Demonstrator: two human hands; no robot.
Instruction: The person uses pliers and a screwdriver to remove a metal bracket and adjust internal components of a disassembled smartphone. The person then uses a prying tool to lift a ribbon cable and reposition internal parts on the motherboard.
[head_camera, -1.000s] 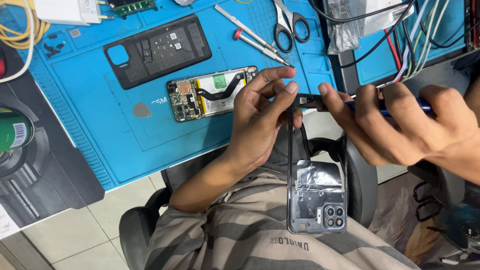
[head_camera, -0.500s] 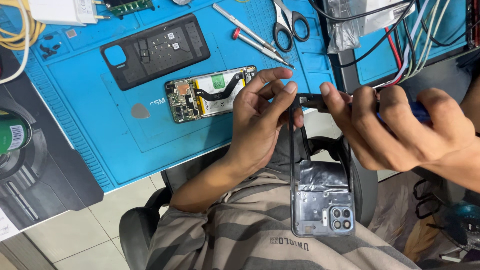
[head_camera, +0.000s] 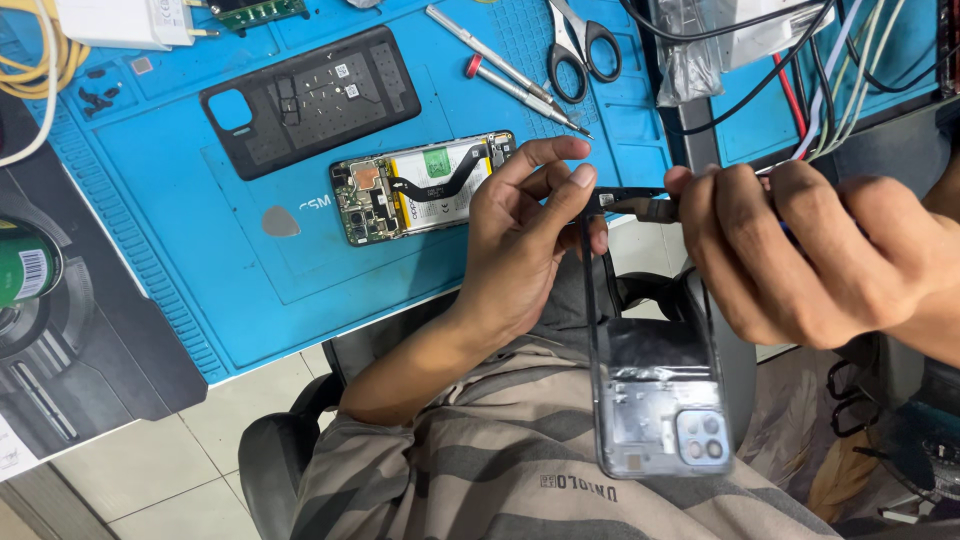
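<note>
My left hand (head_camera: 530, 240) grips the top edge of a phone's grey middle frame (head_camera: 655, 400), which hangs down over my lap with its camera block at the bottom. My right hand (head_camera: 800, 250) holds a thin metal tool (head_camera: 645, 208) whose tip touches the frame's top edge, close to my left fingertips. On the blue work mat (head_camera: 200, 290) lies the opened phone body (head_camera: 420, 185), its battery and circuit board showing, just left of my left hand. A black back cover (head_camera: 310, 100) rests above the phone body.
Two screwdrivers (head_camera: 515, 80) and scissors (head_camera: 575, 45) lie at the mat's top. Cables (head_camera: 820, 70) and a plastic bag (head_camera: 700, 50) crowd the upper right. A grey pick (head_camera: 281, 222) lies on the mat, a green can (head_camera: 25, 270) stands at the left, and a white charger (head_camera: 120, 20) sits at top left.
The frame has shifted slightly lower and to the right in my hands. My right hand's tool stays at the frame's top edge.
</note>
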